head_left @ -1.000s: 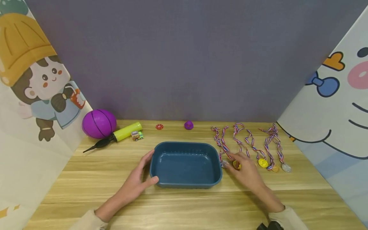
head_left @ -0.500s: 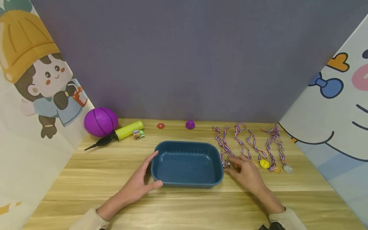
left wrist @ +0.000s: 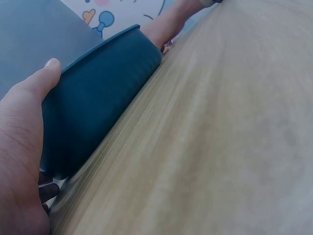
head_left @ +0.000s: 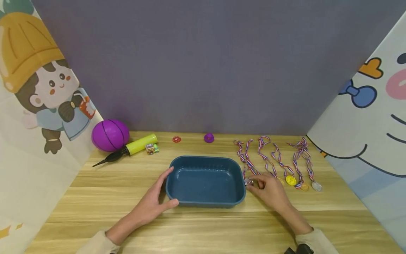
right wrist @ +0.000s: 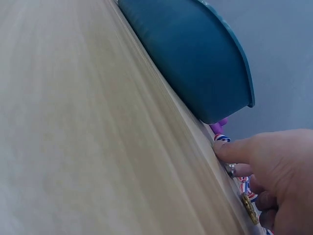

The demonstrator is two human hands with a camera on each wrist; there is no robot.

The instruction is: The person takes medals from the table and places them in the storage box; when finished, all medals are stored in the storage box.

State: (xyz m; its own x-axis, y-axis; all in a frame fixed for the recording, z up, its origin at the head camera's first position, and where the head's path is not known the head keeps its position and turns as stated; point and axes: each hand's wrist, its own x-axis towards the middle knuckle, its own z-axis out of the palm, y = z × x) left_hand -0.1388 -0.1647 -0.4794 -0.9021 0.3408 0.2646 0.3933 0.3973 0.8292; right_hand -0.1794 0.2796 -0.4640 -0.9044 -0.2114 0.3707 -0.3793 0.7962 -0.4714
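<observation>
A dark blue rectangular plastic basin [head_left: 205, 187] sits on the wooden table with nothing inside. My left hand [head_left: 152, 197] holds its left end, the thumb at the front rim and the fingers round the back left corner. Just off the basin's right end, my right hand [head_left: 269, 190] pinches a silver medal [head_left: 248, 181] between thumb and forefinger, low at the tabletop. Its striped ribbon [head_left: 245, 158] trails toward the back. In the right wrist view, a gold medal [right wrist: 249, 209] lies under the curled fingers.
Right of my right hand lie a yellow medal [head_left: 290, 180] and a silver one [head_left: 316, 186] with twisted ribbons. Along the back are a purple ball [head_left: 110, 135], yellow pump [head_left: 141, 144], toy truck [head_left: 152, 148], red chip [head_left: 176, 139] and small purple hat-shaped piece [head_left: 209, 138].
My right hand's fingertips have closed in on the silver medal beside the basin. The left hand's thumb has slid slightly right along the front rim; the basin stays in place.
</observation>
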